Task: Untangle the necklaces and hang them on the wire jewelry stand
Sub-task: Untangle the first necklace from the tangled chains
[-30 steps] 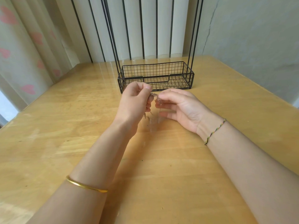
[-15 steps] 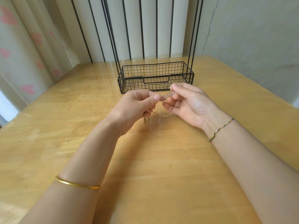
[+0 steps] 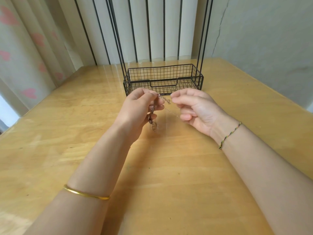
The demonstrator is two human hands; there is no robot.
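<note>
Two hands are in view, one left hand and one right hand. Between them is one tangle of necklaces, in which two strands can be made out: one thin chain and one beaded strand. Whether there are more cannot be told. There is one wire jewelry stand, one gold bangle, one braided bracelet and one table.

Both hands met out in front, each pinching.
The left hand showed its back, thumb and forefinger pinching the necklaces, lower fingers curled around them. The right hand, palm turned inward, pinched the same tangle at its fingertips. Both forearms reached forward, converging.
</note>
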